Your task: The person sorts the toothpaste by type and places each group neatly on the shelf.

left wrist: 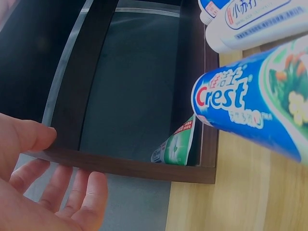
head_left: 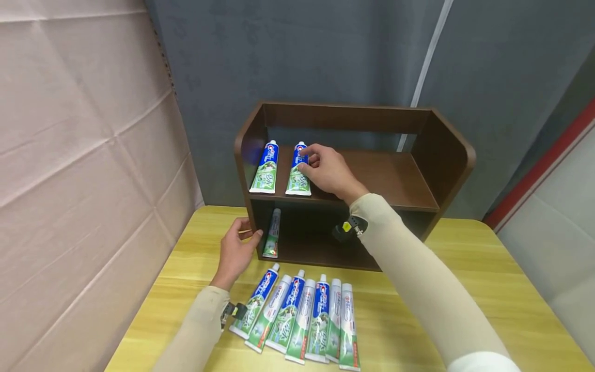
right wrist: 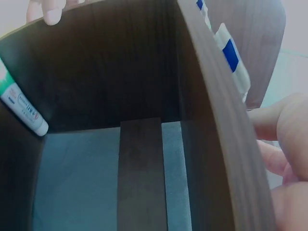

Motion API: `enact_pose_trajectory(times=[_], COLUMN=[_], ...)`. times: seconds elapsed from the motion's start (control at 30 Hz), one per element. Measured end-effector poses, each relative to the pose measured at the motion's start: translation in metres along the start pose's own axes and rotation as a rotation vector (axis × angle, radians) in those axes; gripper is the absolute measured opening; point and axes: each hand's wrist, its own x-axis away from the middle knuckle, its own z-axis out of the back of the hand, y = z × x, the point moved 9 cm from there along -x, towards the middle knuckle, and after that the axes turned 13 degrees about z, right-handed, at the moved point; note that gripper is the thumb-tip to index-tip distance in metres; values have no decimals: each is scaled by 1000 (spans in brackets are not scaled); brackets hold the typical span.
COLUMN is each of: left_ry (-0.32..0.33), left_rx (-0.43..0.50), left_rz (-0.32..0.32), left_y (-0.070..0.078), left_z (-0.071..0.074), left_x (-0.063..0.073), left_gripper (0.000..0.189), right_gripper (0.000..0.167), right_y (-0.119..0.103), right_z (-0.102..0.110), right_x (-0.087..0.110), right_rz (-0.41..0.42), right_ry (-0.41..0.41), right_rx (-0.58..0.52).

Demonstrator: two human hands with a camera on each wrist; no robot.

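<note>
A dark brown two-tier shelf (head_left: 372, 204) stands on the table. My left hand (head_left: 238, 253) holds the front edge of its left side panel, thumb on the inner side and fingers outside. On the upper tier lie two blue-and-green Crest toothpaste tubes, the left toothpaste tube (head_left: 265, 168) by the side panel and the right toothpaste tube (head_left: 297, 178) a little apart from it. My right hand (head_left: 329, 170) is at this second tube, thumb and index fingertips over its right part with a gap between them. A grey-and-green toothpaste tube (head_left: 273, 235) lies on the lower tier at far left.
In front of the shelf, several toothpaste tubes (head_left: 293, 310) lie fanned side by side on the wooden table (head_left: 465, 289), blue Crest ones mixed with white-and-green ones. A pale cloth wall (head_left: 93, 155) rises at left, and a grey curtain (head_left: 325, 51) hangs behind.
</note>
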Motion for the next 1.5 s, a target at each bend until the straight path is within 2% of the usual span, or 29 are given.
enact_pose_trajectory(times=[0.2,0.43,0.8,1.07,1.3,1.5], left_ry=[0,-8,-10,-9,-6,-4], left_rx=[8,8,-4,-13,-14,-22], left_rz=[-20,-26,-13,-10,-18,-12], left_y=[1,2,2,1,2,3], left_z=[0,0,1,-1,0,2], left_x=[0,-2,-2,-4,-4,-4], left_gripper=[40,39,40,40,39,41], right_gripper=[43,42,35,36,35,34], right_y=[-7,-12,-19,-18,-17,-13], right_z=[5,11,23,32,44,47], right_x=[8,21,45,69,91,111], right_rz=[29,38,154,164,191,203], right_ry=[14,52,157,184,249,267], right_rx=[19,-7,-53,-62,-131,-158])
